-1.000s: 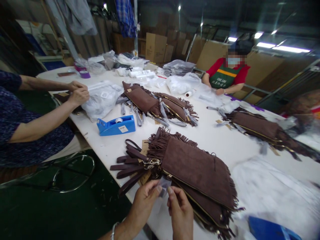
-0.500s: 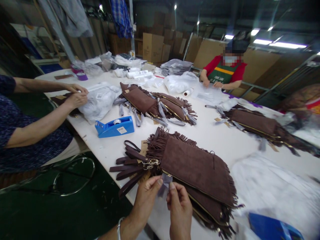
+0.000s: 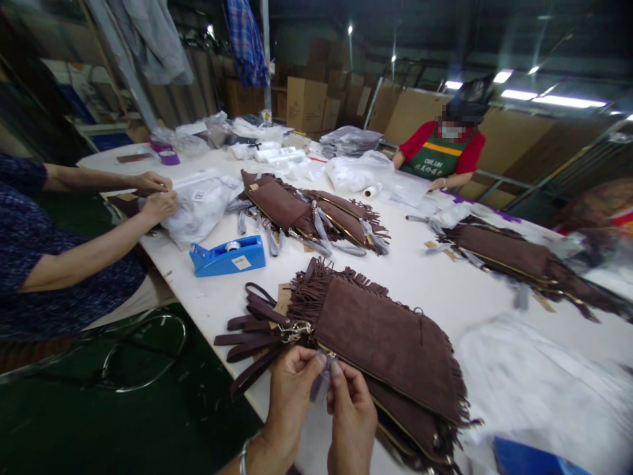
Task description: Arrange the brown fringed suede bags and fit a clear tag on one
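Observation:
My left hand [image 3: 293, 386] and my right hand [image 3: 350, 412] pinch a small clear plastic piece [image 3: 320, 381] between thumbs and forefingers, at the near edge of the white table [image 3: 425, 270]. Right behind my fingers lies a stack of brown suede fringed bags [image 3: 386, 340] with gold zippers. Their wrist straps and metal clasps [image 3: 257, 330] fan out to the left, over the table edge.
A blue tape dispenser [image 3: 228, 256] sits left of centre. More brown bags lie mid-table [image 3: 311, 211] and at right [image 3: 514, 254]. A person on the left handles a clear plastic bag [image 3: 198, 201]; another in red and green works at the far side. White wrapping [image 3: 539, 389] lies at right.
My hands moved slightly up toward the bag's zipper end, folding the clear piece tighter between my fingers. The far person's arms shifted.

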`<state>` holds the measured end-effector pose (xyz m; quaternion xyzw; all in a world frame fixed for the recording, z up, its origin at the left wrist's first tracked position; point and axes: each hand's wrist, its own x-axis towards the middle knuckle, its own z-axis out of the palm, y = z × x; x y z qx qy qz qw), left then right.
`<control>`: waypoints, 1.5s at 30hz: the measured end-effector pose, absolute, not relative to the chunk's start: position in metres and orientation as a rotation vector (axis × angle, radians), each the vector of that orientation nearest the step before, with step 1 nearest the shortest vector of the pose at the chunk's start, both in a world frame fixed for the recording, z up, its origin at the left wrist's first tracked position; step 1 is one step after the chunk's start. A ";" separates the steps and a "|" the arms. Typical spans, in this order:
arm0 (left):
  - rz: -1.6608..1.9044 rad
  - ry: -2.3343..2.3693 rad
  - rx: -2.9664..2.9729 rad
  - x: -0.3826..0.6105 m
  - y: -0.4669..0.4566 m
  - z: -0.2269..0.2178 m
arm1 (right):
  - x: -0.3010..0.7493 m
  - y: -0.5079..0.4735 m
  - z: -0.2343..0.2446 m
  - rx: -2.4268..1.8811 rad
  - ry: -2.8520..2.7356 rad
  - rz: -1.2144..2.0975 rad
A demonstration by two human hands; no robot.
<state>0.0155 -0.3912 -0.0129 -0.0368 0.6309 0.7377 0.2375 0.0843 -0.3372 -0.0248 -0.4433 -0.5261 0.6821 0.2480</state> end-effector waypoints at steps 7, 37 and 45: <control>1.937 1.922 0.017 0.021 -0.390 -0.004 | 0.088 -0.336 -0.022 -1.278 -1.581 1.678; 1.896 2.131 0.278 0.031 -0.384 -0.005 | 0.087 -0.338 -0.014 -0.847 -1.970 1.094; 1.687 2.387 0.524 0.031 -0.390 -0.003 | 0.098 -0.326 -0.008 -0.630 -2.128 1.215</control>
